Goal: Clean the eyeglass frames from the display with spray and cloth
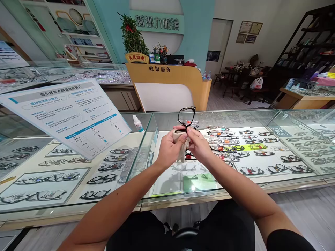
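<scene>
A pair of black-framed eyeglasses is held up over the glass display case, one lens raised above my fingers. My left hand is closed around a beige cloth, which wraps the lower part of the glasses and hangs down between my hands. With thumb and fingers pinched together, my right hand grips the glasses near the middle of the frame. The lower lens is mostly hidden by the cloth and fingers. A small white spray bottle stands on the glass top to the left of my hands.
The glass counter runs across in front of me, with rows of eyeglasses under its top. A printed sheet stands tilted at the left. Beyond is a wooden reception desk with a potted plant.
</scene>
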{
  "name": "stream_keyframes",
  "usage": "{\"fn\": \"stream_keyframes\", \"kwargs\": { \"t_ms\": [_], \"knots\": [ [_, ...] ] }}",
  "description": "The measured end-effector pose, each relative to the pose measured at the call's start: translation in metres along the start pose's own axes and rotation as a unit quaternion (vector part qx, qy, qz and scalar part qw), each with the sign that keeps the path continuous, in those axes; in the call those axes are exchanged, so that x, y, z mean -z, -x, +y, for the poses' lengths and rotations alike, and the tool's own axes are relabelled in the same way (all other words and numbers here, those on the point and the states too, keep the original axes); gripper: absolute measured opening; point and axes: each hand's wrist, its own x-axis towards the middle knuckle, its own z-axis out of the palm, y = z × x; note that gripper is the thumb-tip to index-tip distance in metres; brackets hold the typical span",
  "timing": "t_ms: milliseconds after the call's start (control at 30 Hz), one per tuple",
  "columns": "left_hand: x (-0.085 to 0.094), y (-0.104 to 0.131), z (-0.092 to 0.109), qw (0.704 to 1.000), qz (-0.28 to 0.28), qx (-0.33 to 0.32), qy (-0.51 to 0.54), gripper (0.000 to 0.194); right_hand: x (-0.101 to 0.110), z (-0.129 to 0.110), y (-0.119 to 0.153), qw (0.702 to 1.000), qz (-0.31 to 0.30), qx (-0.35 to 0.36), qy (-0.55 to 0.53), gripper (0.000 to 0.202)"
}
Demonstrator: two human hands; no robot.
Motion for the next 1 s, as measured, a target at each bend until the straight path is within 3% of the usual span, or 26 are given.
{"fn": "stream_keyframes", "kwargs": {
  "t_ms": [167, 400, 500, 700, 867, 1000],
  "knots": [
    [0.006, -0.001, -0.002, 0.999, -0.023, -0.014, -0.025, 0.069, 0.003, -0.005, -0.002, 1.0, 0.0, 0.026, 0.009, 0.05],
    [0.015, -0.008, 0.005, 0.987, -0.154, 0.027, 0.025, 0.06, 0.01, -0.016, -0.007, 0.999, 0.026, 0.034, -0.021, 0.044],
    [0.017, -0.009, 0.008, 0.981, -0.185, 0.059, 0.023, 0.063, 0.013, -0.015, -0.008, 0.998, 0.043, 0.027, -0.038, 0.045],
    [0.015, -0.008, 0.007, 0.977, -0.174, 0.105, 0.066, 0.071, 0.012, -0.019, -0.006, 0.998, 0.043, 0.022, -0.04, 0.041],
    [0.015, -0.009, 0.009, 0.984, -0.152, 0.09, 0.032, 0.062, 0.012, -0.02, -0.006, 0.997, 0.05, 0.03, -0.051, 0.04],
    [0.015, -0.01, 0.01, 0.98, -0.164, 0.106, 0.026, 0.066, 0.012, -0.02, -0.007, 0.997, 0.053, 0.037, -0.046, 0.037]
  ]
}}
